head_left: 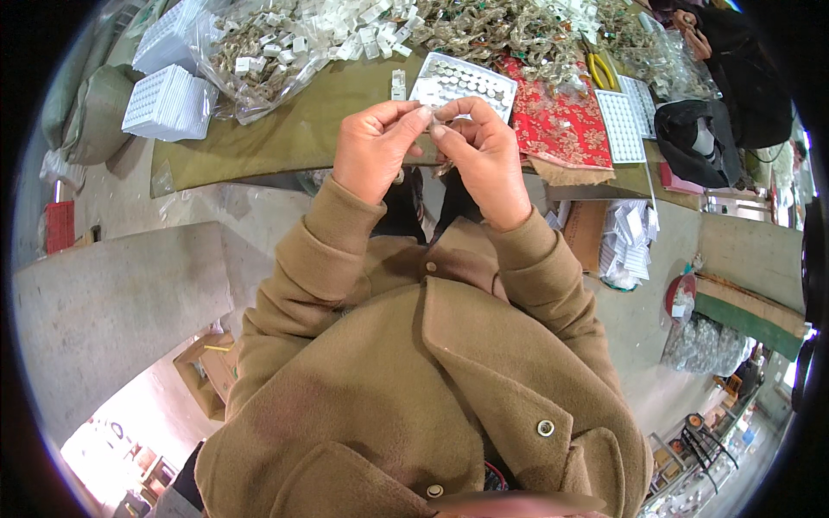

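My left hand (377,145) and my right hand (486,160) meet over the table's near edge, thumbs and forefingers pinched together. A tiny pale piece (431,119) shows between the fingertips, too small and covered to name. Below the right fingers hangs a bit of something brownish, mostly hidden. Just beyond the hands lies a white tray (509,89) with rows of round whitish pieces in it. Left of this tray stands a small clear-white plastic block (398,85).
Heaps of white plastic blocks (367,34) and brownish bagged parts (509,34) cover the far table. Stacked white trays (168,105) stand at left. On the right are red patterned cloth (561,121), yellow-handled pliers (600,71), a tray (620,125), a black bag (698,142) and another person's hand (691,34).
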The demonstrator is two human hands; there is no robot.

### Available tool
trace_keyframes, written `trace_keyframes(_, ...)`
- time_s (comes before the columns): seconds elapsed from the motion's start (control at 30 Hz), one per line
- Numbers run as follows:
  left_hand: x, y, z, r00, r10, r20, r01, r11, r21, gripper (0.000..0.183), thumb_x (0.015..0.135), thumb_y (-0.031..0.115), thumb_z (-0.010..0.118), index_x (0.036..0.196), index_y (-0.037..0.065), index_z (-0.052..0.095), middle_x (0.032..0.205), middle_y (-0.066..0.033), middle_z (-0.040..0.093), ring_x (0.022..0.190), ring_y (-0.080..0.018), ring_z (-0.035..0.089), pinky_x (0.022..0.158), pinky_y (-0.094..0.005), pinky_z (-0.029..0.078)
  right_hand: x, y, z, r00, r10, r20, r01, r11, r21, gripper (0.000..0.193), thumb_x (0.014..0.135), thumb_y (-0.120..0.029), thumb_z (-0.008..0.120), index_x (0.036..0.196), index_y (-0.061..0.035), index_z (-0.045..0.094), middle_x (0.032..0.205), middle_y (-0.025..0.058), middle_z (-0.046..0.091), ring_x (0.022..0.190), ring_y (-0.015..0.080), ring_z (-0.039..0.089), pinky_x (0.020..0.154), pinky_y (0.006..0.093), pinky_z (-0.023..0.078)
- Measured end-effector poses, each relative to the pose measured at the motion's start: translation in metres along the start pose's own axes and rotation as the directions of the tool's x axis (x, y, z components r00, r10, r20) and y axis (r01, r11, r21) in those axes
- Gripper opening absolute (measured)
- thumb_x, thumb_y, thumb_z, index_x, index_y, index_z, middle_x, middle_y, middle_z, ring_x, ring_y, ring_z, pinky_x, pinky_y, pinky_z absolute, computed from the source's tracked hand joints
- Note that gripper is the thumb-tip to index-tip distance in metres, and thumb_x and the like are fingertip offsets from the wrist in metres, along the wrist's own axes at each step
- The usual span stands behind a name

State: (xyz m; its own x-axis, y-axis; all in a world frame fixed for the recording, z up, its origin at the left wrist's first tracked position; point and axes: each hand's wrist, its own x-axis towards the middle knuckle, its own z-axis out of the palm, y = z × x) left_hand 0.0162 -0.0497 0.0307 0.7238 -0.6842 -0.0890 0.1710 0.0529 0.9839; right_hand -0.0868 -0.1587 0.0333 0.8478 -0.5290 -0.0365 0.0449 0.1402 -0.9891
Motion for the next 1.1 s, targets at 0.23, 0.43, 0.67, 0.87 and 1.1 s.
trace_keyframes(0.23,-0.006,0.006,-0.001,0.998,-0.049,-0.034,0.050,0.999,0.016,0.024,0.092,0.014,0.060,0.106,-0.004,0.067,0.085,-0.0021,0.067,0.064,-0.0038,0.055,0.050,-0.0170,0.040,-0.002,-0.005,0.003,0.989,-0.141,-0.050,0.141,0.990,0.006,0.012,0.083,0.001,0.059,0.095,-0.0026,0.057,0.076,-0.0030,0.056,0.066,0.0014,0.047,0.057,0.0183,0.039)
trace_keyframes(0.43,-0.007,0.016,-0.005,0.965,-0.260,0.040,0.259,0.912,-0.319,0.020,0.092,0.014,0.056,0.103,0.000,0.065,0.091,-0.0077,0.070,0.059,-0.0019,0.049,0.045,-0.0151,0.034,-0.007,-0.005,0.005,0.968,-0.237,-0.080,0.228,0.968,-0.109,0.010,0.081,0.006,0.055,0.087,-0.0026,0.054,0.075,-0.0017,0.056,0.063,0.0016,0.046,0.054,0.0191,0.039)
trace_keyframes(0.67,-0.006,0.014,-0.013,0.893,-0.385,0.232,0.440,0.644,-0.625,0.021,0.095,0.017,0.053,0.109,0.003,0.060,0.104,-0.0095,0.067,0.060,0.0002,0.046,0.043,-0.0144,0.032,-0.007,0.002,0.010,0.942,-0.327,-0.078,0.318,0.942,-0.102,0.011,0.082,0.007,0.054,0.085,-0.0027,0.051,0.074,-0.0002,0.056,0.062,0.0027,0.046,0.053,0.0200,0.039)
trace_keyframes(0.87,-0.001,0.006,-0.016,0.820,-0.510,0.258,0.513,0.457,-0.726,0.026,0.096,0.018,0.057,0.117,0.004,0.057,0.110,-0.0072,0.066,0.074,-0.0025,0.064,0.041,-0.0103,0.041,-0.003,0.008,0.007,0.952,-0.286,-0.107,0.261,0.945,-0.200,0.008,0.083,0.003,0.061,0.087,-0.0029,0.057,0.078,0.0028,0.059,0.066,0.0065,0.052,0.059,0.0227,0.043)
trace_keyframes(1.1,0.006,-0.001,-0.014,0.864,-0.496,0.082,0.464,0.723,-0.512,0.028,0.096,0.022,0.057,0.118,0.004,0.058,0.109,-0.0064,0.067,0.091,-0.0065,0.065,0.051,-0.0122,0.049,0.002,0.007,-0.035,0.883,-0.468,-0.039,0.327,0.673,-0.663,0.008,0.083,-0.005,0.067,0.091,-0.0027,0.064,0.087,0.0081,0.065,0.080,0.0177,0.063,0.071,0.0293,0.049)
